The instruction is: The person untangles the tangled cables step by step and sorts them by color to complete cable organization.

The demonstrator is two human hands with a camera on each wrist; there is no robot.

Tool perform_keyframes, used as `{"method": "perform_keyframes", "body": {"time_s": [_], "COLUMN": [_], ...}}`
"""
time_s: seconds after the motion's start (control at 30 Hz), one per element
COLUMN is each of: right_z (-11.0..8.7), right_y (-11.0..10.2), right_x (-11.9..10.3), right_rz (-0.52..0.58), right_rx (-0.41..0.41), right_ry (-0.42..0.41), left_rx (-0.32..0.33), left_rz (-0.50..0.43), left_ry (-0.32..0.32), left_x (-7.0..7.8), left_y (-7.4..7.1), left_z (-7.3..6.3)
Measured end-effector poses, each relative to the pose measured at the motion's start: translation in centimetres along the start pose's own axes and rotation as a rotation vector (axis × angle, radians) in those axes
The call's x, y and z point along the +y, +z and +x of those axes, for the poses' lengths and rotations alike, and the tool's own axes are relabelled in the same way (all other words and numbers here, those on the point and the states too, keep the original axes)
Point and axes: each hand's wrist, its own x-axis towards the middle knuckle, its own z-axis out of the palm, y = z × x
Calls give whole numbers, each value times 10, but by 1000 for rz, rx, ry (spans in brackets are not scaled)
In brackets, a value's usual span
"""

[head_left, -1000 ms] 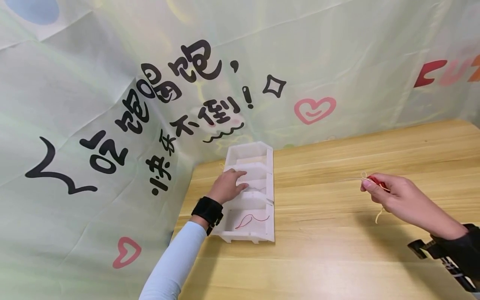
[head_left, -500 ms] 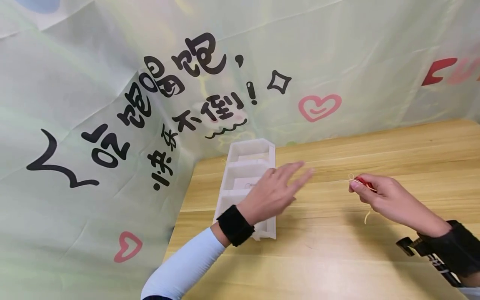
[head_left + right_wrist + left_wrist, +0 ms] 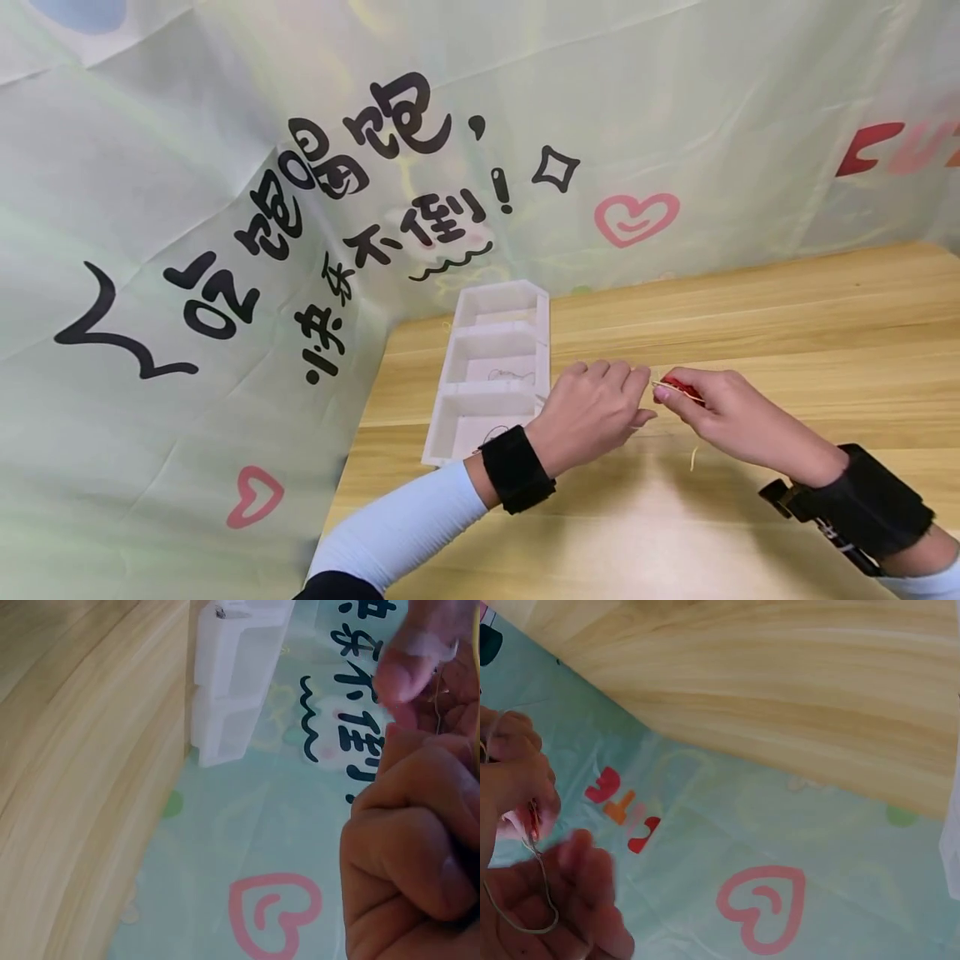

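Note:
My right hand (image 3: 731, 421) pinches a bundle of red cord (image 3: 684, 388) together with a yellow cord (image 3: 693, 457), whose loose end hangs below the fingers. Just to its left, my left hand (image 3: 588, 412) reaches over, fingers bent and thumb standing apart from them, close to the bundle. In the left wrist view, a thin loop of cord (image 3: 553, 919) hangs in front of the left hand's fingers. The right wrist view shows the right hand's curled fingers (image 3: 409, 847) near the left thumb (image 3: 405, 671). Whether the left fingertips touch the cord is hard to see.
A white tray (image 3: 444, 421) with three compartments stands left on the wooden table (image 3: 810, 333). Thin pale thread (image 3: 510, 375) lies in its middle compartment, and a dark reddish thread (image 3: 495, 433) in the nearest one. A printed cloth (image 3: 675, 108) hangs behind and at the left.
My left hand has left the tray and moved right to beside the right hand. The right hand has moved somewhat left and slightly down, still gripping the red and yellow cords.

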Motion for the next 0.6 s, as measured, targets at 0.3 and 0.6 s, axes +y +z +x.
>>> {"method": "perform_keyframes", "body": {"time_s": [0.3,0.6], "right_z": [-1,-12], "right_y": [3,-14], "right_x": [-3,5], "right_rz": [24,48], "right_rx": [-53,-31], "right_ry": [-4,18], "left_rx": [-19,78], "left_rz": [-149,-328], "left_ry": [5,39], "left_x": [-3,-32], "left_y": [4,7], "left_z": [-6,-27]}}
